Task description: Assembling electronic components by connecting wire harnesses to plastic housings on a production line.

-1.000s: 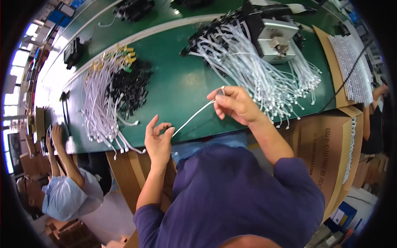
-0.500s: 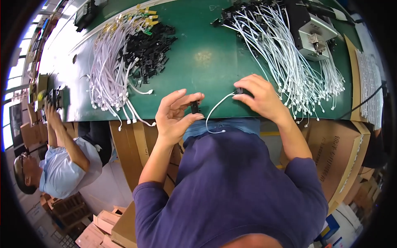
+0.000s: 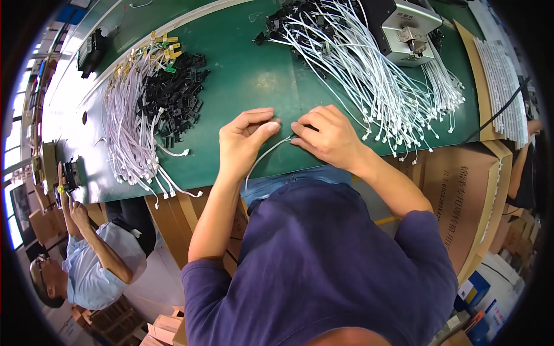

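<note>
My left hand is held above the front edge of the green table, its thumb and fingers closed together; whatever is between them is hidden. Just to its right, my right hand pinches one end of a thin white cable. The cable curves down from those fingertips, past my left hand, to the table edge. No black part shows at the cable end now, as my fingers cover it. A small gap separates the two hands.
White cables lie at the left, beside a heap of small black plastic parts. More white cables spread at the right, by a metal bench machine. A large cardboard box stands below. A co-worker sits at far left.
My hands have come closer together. The black pieces seen in both hands before are now hidden, and the cable has swung toward my left hand. The view has shifted, moving the piles leftward.
</note>
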